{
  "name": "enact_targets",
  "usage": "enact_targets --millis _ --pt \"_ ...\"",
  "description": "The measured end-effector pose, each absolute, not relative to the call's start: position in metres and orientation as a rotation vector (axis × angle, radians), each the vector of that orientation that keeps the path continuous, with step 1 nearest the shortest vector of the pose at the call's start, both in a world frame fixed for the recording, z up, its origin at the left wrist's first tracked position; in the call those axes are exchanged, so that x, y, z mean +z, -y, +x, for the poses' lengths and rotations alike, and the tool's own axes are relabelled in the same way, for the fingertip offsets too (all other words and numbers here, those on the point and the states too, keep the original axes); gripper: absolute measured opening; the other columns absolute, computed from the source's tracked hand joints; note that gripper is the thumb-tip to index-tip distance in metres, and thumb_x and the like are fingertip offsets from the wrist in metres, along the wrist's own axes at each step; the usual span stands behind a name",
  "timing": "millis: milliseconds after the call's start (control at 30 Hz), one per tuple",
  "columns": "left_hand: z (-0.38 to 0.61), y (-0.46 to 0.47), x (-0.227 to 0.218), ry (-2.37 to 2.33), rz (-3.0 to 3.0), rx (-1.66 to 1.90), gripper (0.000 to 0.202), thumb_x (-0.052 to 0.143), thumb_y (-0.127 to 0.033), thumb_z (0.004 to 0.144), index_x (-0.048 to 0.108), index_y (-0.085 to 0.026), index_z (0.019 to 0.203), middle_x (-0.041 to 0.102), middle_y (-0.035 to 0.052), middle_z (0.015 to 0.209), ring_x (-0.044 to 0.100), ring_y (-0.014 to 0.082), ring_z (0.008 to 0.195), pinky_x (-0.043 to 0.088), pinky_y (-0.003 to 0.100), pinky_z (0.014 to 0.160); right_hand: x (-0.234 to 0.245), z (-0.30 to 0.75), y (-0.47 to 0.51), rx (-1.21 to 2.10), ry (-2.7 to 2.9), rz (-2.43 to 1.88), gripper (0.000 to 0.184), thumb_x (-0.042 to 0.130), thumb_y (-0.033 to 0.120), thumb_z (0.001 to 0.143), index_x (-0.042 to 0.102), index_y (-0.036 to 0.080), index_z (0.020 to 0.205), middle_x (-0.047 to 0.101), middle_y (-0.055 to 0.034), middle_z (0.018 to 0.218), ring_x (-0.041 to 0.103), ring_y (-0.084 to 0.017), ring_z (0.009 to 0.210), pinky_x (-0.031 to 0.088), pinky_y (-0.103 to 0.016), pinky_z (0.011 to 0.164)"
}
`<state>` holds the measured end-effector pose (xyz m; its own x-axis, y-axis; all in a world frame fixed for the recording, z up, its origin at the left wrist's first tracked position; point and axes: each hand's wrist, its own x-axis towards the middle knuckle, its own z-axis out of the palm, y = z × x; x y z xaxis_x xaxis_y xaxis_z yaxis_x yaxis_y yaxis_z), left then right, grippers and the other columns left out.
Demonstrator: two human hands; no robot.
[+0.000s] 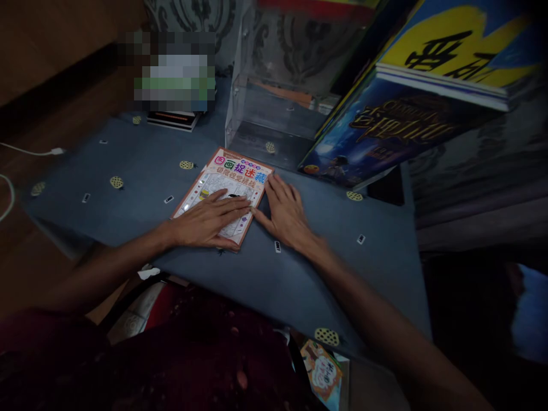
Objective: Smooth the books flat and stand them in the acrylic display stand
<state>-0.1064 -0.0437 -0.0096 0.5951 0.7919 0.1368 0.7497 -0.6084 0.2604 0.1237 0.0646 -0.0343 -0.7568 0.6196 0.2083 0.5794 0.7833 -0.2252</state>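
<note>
Speckled fabric (192, 359) | left hand (209, 219) atop rectangular book (240, 166) | right hand (286, 214) at edge

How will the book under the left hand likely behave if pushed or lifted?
The book looks thin, so it may flex if lifted by one corner. Lying flat on the tablecloth, it would probably slide rather than tip. Small glints on it suggest it could be slightly slippery.

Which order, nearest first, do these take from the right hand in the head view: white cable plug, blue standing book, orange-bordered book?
From the right hand:
1. Orange-bordered book: at its fingertips, on the left.
2. Blue standing book: beyond it, to the right.
3. White cable plug: far left.
</note>
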Motion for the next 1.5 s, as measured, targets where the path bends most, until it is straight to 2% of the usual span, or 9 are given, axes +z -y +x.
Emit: enact_targets --millis 133,267,367,667,900,1067,1300,1400,1500 --pt "-0.109 0.044 -0.01 -1.313 2.496 0.61 0.07 0.047 -0.066 0.098 0.047 -0.019 0.15 0.056 0.0154 0.151 0.05 0.0294 0.142 0.03 0.053 0.124 -0.031 0.125 -0.027 0.246 2.74 -0.875 0.09 0.029 0.073 0.099 0.026 0.007 0.159 0.034 -0.0226 0.164 0.023 -0.035 0.155 0.02 -0.059 0.125" --pt "-0.113 0.04 -0.005 -1.449 2.205 0.874 0.053 0.039 -0.053 0.105 0.059 -0.017 0.139 0.066 0.0136 0.137 0.06 0.0267 0.13 0.045 0.045 0.114 -0.027 0.123 0.002 0.308 2.767 -0.792 0.084 0.027 0.07 0.101 0.026 0.01 0.16 0.035 -0.0195 0.165 0.026 -0.033 0.155 0.019 -0.058 0.126" --pt "-0.125 0.037 -0.004 -1.601 2.055 0.936 0.048 0.038 -0.046 0.106 0.062 -0.016 0.134 0.069 0.0125 0.132 0.065 0.0252 0.122 0.051 0.041 0.108 -0.025 0.122 0.009 0.326 2.783 -0.758 0.081 0.028 0.069 0.101 0.029 0.012 0.159 0.037 -0.0176 0.164 0.03 -0.031 0.154 0.021 -0.057 0.126" --pt "-0.191 0.04 -0.021 -1.67 2.279 0.696 0.046 0.039 -0.035 0.104 0.056 -0.015 0.143 0.056 0.0137 0.151 0.048 0.0256 0.144 0.038 0.047 0.121 -0.017 0.124 0.001 0.359 2.788 -0.694 0.079 0.042 0.064 0.1 0.036 0.009 0.157 0.043 -0.0214 0.159 0.036 -0.035 0.151 0.023 -0.063 0.125" --pt "-0.209 0.035 -0.018 -1.483 2.251 0.723 0.045 0.044 -0.032 0.104 0.055 -0.018 0.145 0.056 0.0138 0.151 0.05 0.0239 0.142 0.039 0.044 0.121 0.008 0.07 0.002 0.606 3.007 -0.164 0.051 0.048 0.034 0.104 0.049 0.011 0.149 0.048 -0.0147 0.158 0.036 -0.026 0.152 0.028 -0.052 0.126" --pt "-0.206 0.036 -0.017 -1.533 2.188 0.74 0.046 0.041 -0.029 0.104 0.051 -0.019 0.148 0.056 0.0125 0.151 0.05 0.0238 0.142 0.038 0.044 0.121 0.007 0.024 0.006 0.722 2.991 0.033 0.044 0.045 0.035 0.107 0.057 0.013 0.142 0.05 -0.0126 0.156 0.041 -0.024 0.149 0.023 -0.05 0.128" --pt "-0.203 0.036 -0.019 -1.555 2.09 0.831 0.05 0.038 -0.026 0.103 0.043 -0.017 0.152 0.06 0.0137 0.146 0.054 0.0236 0.138 0.042 0.044 0.117 -0.005 0.006 -0.029 0.808 2.875 -0.007 0.04 0.043 0.028 0.108 0.056 0.018 0.144 0.062 -0.0073 0.146 0.051 -0.017 0.141 0.026 -0.046 0.127" --pt "-0.202 0.035 -0.021 -1.564 2.077 0.851 0.049 0.037 -0.029 0.104 0.044 -0.018 0.151 0.062 0.013 0.144 0.057 0.0231 0.135 0.044 0.043 0.114 -0.009 0.007 -0.044 0.794 2.837 -0.028 0.038 0.044 0.03 0.107 0.059 0.021 0.141 0.065 -0.0039 0.143 0.05 -0.015 0.142 0.027 -0.044 0.127" --pt "-0.201 0.034 -0.021 -1.588 2.084 0.858 0.049 0.038 -0.031 0.103 0.046 -0.017 0.149 0.062 0.0137 0.144 0.06 0.0236 0.132 0.046 0.042 0.112 -0.016 0.014 -0.062 0.734 2.824 -0.085 0.039 0.044 0.031 0.106 0.059 0.021 0.141 0.062 -0.0055 0.147 0.047 -0.016 0.145 0.029 -0.046 0.125"
